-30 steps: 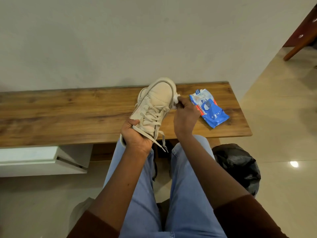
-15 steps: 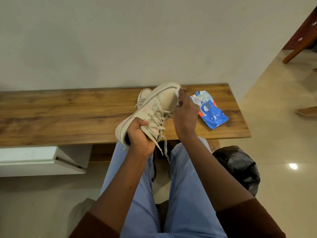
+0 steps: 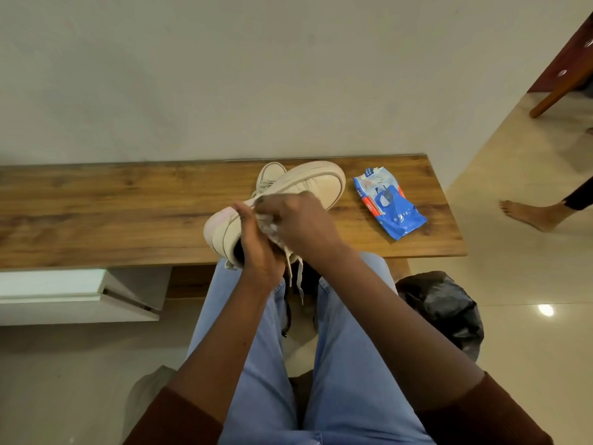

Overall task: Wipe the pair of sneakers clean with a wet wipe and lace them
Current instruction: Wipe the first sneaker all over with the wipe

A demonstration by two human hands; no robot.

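- While the left hand [image 3: 256, 252] is gripping the sneaker [image 3: 224, 228] by its collar above the bench [image 3: 96, 207] edge, the shoe is lying further on its side than before.
- The second sneaker [image 3: 272, 171] is sitting just behind, on the bench.
- The right hand [image 3: 300, 226] is clutching the wet wipe [image 3: 267, 224], now pressing mid-shoe instead of the toe.
- The wipes pack [image 3: 390, 207] is lying unmoved.
- A bare foot [image 3: 529, 216] is reaching further in.

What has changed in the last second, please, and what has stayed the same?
The left hand has rolled the held sneaker onto its side. The right hand, gripping the wet wipe, moved from the toe back to the lace area. The second sneaker and the wipe pack stayed on the bench.
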